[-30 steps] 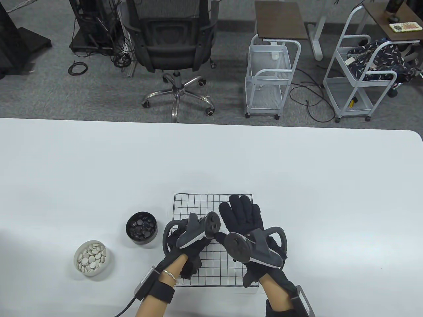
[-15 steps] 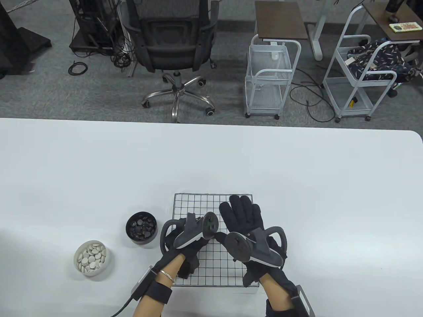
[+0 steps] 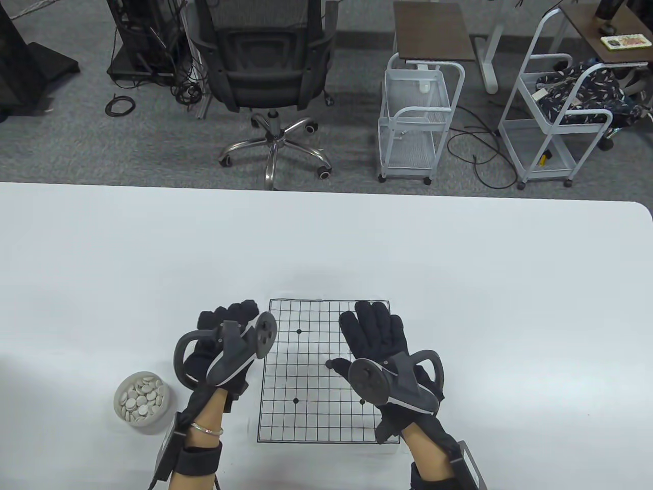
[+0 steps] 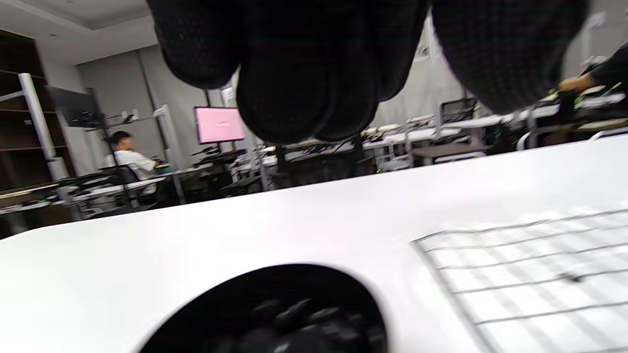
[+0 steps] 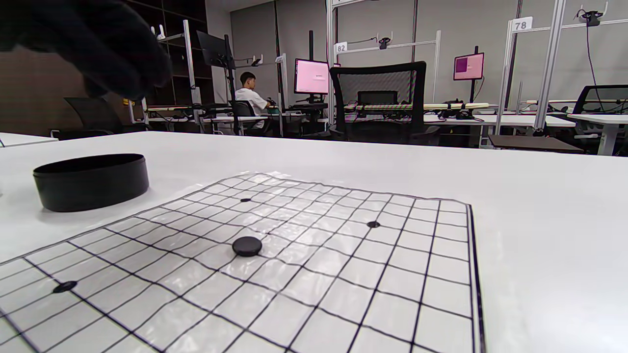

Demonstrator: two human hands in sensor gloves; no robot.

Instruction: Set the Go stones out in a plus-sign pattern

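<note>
A grid board (image 3: 306, 377) lies on the white table. One black stone (image 3: 329, 364) sits on its centre crossing; it also shows in the right wrist view (image 5: 247, 245). My left hand (image 3: 229, 312) hangs over the black bowl of black stones (image 4: 274, 314), which it hides in the table view. Its fingers (image 4: 304, 83) are spread a little, with nothing between them. My right hand (image 3: 372, 319) lies flat and open on the right part of the board, holding nothing. A white bowl of white stones (image 3: 142, 400) stands at the left.
The black bowl (image 5: 91, 181) stands just left of the board. The table's far edge (image 3: 326, 191) is well behind the board. An office chair (image 3: 265, 66) and wire carts (image 3: 418, 117) stand on the floor beyond.
My left hand has moved left off the board's centre to above the black bowl, uncovering a black stone on the centre crossing. My right hand has not moved.
</note>
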